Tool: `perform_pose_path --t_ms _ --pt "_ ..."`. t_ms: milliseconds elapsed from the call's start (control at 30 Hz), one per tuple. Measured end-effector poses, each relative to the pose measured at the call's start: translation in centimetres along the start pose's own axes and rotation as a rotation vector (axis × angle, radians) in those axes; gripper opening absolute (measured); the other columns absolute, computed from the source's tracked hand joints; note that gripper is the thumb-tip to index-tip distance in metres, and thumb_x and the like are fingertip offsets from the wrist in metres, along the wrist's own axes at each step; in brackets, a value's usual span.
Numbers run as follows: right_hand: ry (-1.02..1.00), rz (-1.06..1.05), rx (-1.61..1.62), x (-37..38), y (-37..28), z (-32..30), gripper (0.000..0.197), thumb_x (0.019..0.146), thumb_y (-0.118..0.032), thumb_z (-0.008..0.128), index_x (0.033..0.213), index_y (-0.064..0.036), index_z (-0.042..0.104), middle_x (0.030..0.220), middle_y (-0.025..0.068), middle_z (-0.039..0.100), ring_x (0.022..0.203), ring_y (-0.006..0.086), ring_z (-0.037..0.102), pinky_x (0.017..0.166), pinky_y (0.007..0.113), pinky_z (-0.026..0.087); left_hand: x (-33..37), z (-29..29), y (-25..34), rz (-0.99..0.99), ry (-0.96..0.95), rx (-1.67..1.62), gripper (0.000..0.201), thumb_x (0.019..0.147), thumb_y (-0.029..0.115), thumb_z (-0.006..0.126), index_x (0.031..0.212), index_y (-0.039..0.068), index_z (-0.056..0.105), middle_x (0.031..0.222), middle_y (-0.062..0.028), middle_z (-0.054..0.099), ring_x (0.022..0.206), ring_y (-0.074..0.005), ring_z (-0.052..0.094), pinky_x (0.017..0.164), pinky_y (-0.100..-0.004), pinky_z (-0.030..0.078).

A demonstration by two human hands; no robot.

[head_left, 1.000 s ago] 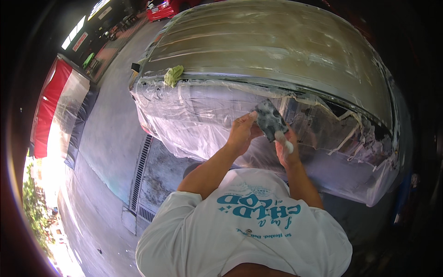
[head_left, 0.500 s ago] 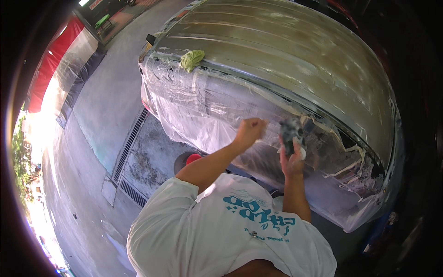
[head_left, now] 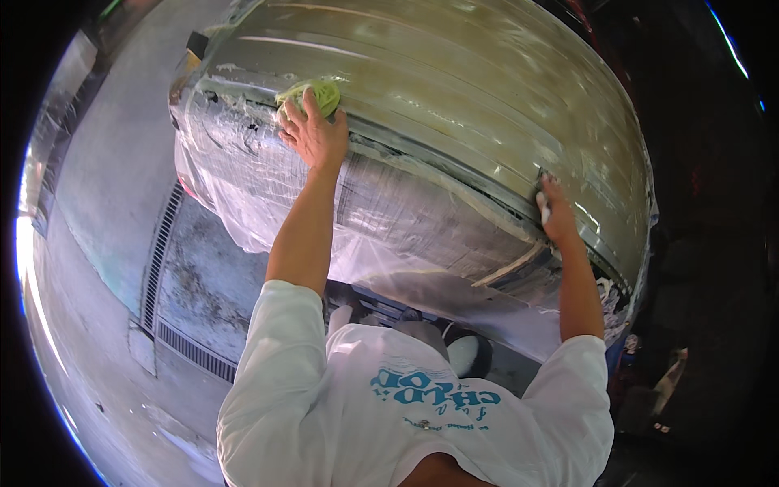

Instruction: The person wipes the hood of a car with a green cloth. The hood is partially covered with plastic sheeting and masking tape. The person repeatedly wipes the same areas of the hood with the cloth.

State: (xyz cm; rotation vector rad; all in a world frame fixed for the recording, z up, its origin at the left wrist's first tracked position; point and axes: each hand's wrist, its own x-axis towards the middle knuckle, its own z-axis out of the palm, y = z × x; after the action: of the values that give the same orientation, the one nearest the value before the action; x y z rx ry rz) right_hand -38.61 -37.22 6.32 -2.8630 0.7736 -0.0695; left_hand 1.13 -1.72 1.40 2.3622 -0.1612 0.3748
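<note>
A yellow-green cloth (head_left: 327, 94) lies bunched on the near edge of a vehicle's roof (head_left: 454, 89), which is dull olive-tan and streaked with wet, shiny patches. My left hand (head_left: 316, 142) reaches onto the cloth with its fingers spread, the fingertips against its near side. Farther right, my right hand (head_left: 557, 213) presses down on the roof near its side edge. Under those fingers is a dark sanding pad (head_left: 540, 180), mostly covered by the hand. Something white shows by the thumb.
Clear plastic sheeting (head_left: 235, 187) drapes the vehicle's side below the roof, with ragged tape (head_left: 513, 266) along part of it. Concrete floor (head_left: 114, 195) with a drain grate (head_left: 162, 252) lies at left. My feet stand close to the vehicle.
My left hand has moved forward and left, from above the sheeting to the cloth. My right hand has gone from holding the pad up beside the vehicle to resting it on the roof.
</note>
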Motion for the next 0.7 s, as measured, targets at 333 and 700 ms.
perform_pose_path --t_ms 333,700 --pt "-0.281 -0.822 -0.239 19.4 -21.3 1.6 0.054 0.107 -0.032 0.056 0.159 -0.022 0.047 0.172 0.004 0.034 0.161 0.0304 0.025 0.129 0.063 0.018 0.0 0.8 -0.2 -0.021 0.098 0.077 0.067 0.094 0.038 0.067 0.155 0.021 0.043 0.163 -0.0241 0.033 0.153 -0.0492 0.026 0.124 -0.069 0.017" --pt "-0.434 -0.961 -0.436 16.7 -9.8 -3.8 0.065 0.097 -0.021 0.069 0.158 -0.0268 0.048 0.169 -0.0004 0.039 0.16 0.0304 0.028 0.13 0.063 0.016 0.5 1.2 -0.6 0.013 0.211 0.101 0.067 0.094 0.041 0.065 0.153 0.017 0.045 0.157 -0.0266 0.038 0.148 -0.0466 0.033 0.123 -0.0613 0.021"
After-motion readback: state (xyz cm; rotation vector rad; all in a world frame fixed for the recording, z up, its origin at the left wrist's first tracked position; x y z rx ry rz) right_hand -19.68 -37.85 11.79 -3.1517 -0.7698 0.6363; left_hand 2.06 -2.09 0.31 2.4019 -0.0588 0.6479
